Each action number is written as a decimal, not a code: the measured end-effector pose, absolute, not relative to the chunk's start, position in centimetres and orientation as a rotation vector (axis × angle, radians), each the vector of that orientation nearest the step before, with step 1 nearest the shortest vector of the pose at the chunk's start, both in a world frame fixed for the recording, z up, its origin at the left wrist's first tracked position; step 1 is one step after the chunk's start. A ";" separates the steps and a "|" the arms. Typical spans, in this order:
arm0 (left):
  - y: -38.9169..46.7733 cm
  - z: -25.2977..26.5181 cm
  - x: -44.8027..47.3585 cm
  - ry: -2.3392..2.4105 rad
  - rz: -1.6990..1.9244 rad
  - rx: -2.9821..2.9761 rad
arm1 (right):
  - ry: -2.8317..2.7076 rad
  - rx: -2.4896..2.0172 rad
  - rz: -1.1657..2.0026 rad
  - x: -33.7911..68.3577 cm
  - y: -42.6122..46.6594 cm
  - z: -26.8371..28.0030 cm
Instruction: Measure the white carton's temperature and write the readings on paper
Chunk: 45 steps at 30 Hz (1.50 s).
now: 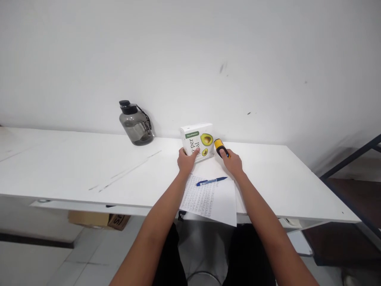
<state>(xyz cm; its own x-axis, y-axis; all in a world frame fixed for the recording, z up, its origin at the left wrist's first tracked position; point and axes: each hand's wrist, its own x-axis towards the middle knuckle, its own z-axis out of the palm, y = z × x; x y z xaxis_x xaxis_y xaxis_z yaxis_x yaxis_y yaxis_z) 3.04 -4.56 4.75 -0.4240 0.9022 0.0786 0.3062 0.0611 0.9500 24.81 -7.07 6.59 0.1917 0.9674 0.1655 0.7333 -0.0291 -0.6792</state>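
Observation:
My left hand [187, 161] is closed round the lower left of a white carton [195, 137] printed with avocados, its thumb across the front. The carton is held upright, slightly tilted, above the table near the wall. In my right hand [233, 162] is a yellow-and-black handheld tool [219, 144], gripped with the thumb on top. Its front end is close to the carton's right side; whether they touch I cannot tell. Below my hands lies a sheet of paper [224, 202] covered with handwriting on its left part. A blue pen [211, 181] rests across the sheet's upper part.
A grey translucent water bottle [135, 125] with a black lid stands by the wall on the left. The white table [74, 163] runs along the wall, and the paper overhangs its front edge. A cardboard box [89, 218] sits below. Dark metal framing [351, 157] stands at the right.

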 end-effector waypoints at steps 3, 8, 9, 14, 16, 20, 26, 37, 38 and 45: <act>-4.6 4.6 2.9 1.743 1.399 1.183 | -1.536 -1.635 0.543 25.4 -7.3 6.3; -4.7 4.6 2.9 1.696 1.432 1.205 | -1.597 -1.453 0.558 24.9 -7.8 6.3; -4.7 4.6 3.0 1.693 1.436 1.220 | -1.619 -1.443 0.553 24.6 -8.0 6.3; -4.7 4.4 3.1 1.659 1.442 1.326 | -1.672 -1.451 0.515 23.6 -8.5 6.5; -4.7 4.2 3.1 1.624 1.445 1.364 | -1.653 -1.478 0.507 23.6 -8.6 6.6; -4.6 3.9 3.1 1.580 1.474 1.382 | -1.598 -1.516 0.510 24.0 -8.5 6.7; -4.8 4.0 3.2 1.569 1.504 1.376 | -1.579 -1.571 0.498 24.0 -8.7 7.0; -4.5 3.8 3.2 1.534 1.545 1.352 | -1.539 -1.640 0.518 24.0 -8.9 7.4; -4.5 3.8 3.2 1.539 1.543 1.354 | -1.539 -1.640 0.521 24.1 -8.9 7.4; -4.6 3.8 3.2 1.578 1.514 1.393 | -1.520 -1.643 0.527 24.3 -8.6 7.1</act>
